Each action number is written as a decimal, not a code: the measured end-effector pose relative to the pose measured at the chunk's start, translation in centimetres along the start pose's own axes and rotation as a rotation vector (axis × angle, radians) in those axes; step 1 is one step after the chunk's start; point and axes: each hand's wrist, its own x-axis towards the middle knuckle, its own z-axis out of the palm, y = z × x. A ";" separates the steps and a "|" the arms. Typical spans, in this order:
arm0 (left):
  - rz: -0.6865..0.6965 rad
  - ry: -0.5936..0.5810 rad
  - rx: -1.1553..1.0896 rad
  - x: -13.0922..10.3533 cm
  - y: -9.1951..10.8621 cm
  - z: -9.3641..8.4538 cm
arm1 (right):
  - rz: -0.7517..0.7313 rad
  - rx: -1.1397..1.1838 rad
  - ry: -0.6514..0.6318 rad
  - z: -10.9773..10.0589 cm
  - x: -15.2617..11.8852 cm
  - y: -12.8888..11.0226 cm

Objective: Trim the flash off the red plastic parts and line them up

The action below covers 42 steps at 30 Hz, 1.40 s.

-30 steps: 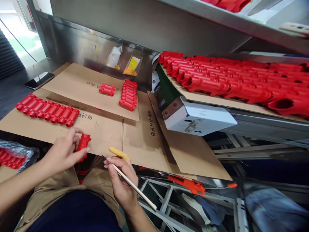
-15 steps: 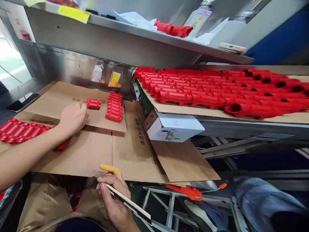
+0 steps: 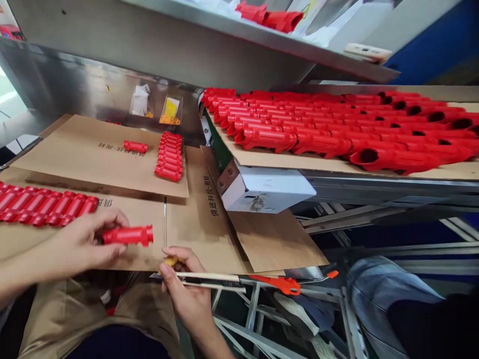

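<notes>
My left hand (image 3: 88, 239) is closed around the near end of a red ribbed plastic tube (image 3: 130, 235), held level above the cardboard. My right hand (image 3: 190, 289), with a yellow finger cover on one finger, grips a slim two-armed tool (image 3: 213, 277), pale along one arm and dark along the other; its exact kind is unclear. The tube's far end points toward the right hand, a short gap away. A row of similar red tubes (image 3: 45, 205) lies left of my left hand. On the upper cardboard sheet (image 3: 82, 149) rest a single red tube (image 3: 135, 146) and a stacked column of red tubes (image 3: 169, 157).
Many larger red tubes (image 3: 269, 139) cover a raised cardboard-topped surface at right, with a white box-like bracket (image 3: 265, 189) at its corner. Small bags with orange parts (image 3: 170, 112) lie at the back. A metal shelf (image 3: 224, 30) overhangs. Orange-handled tool (image 3: 277, 284) sits below the edge.
My left hand has drawn back from the upper sheet toward me and now holds a red tube. My right hand has shifted slightly; its tool has turned nearer level. The view has tilted down.
</notes>
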 end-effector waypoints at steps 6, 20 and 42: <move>-0.292 0.058 -0.483 -8.4 -4.3 4.3 | -0.111 -0.226 -0.254 1.0 0.0 -1.6; -0.335 0.433 -0.621 -11.6 -5.7 6.8 | -0.130 -0.250 -0.241 2.3 -2.8 -1.3; -0.008 0.616 -0.448 -12.4 -7.4 6.8 | -0.153 -0.289 -0.164 3.9 -3.5 -0.5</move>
